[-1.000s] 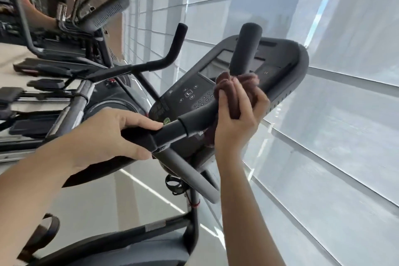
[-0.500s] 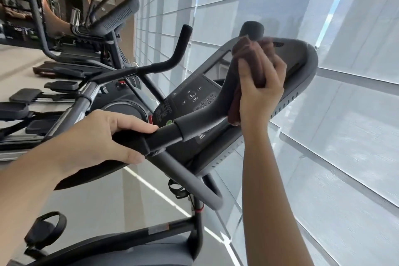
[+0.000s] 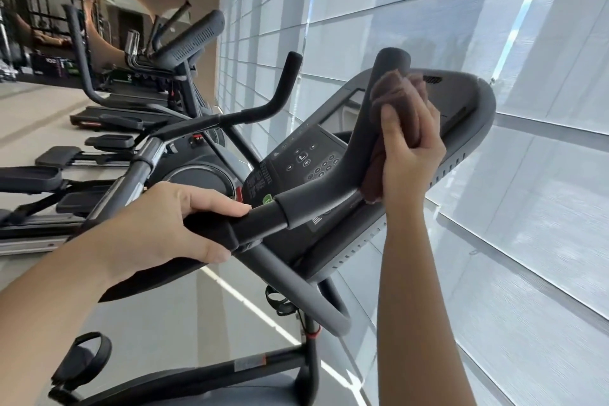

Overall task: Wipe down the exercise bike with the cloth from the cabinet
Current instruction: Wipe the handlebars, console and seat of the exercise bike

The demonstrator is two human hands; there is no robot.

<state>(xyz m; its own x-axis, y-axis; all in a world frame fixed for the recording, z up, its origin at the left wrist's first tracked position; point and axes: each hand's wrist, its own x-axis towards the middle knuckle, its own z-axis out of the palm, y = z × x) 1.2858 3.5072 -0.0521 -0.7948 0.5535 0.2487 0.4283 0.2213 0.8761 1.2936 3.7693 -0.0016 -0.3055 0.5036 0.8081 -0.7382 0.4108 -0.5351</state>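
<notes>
Higher up the grip, the right hand is rubbing, fingers curled round the cloth; the left hand is clasping the handlebar; the console is seemingly awaiting wiping.

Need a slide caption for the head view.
Right hand presses a brown cloth to the bike's handlebar horn; left hand grips the crossbar.
</notes>
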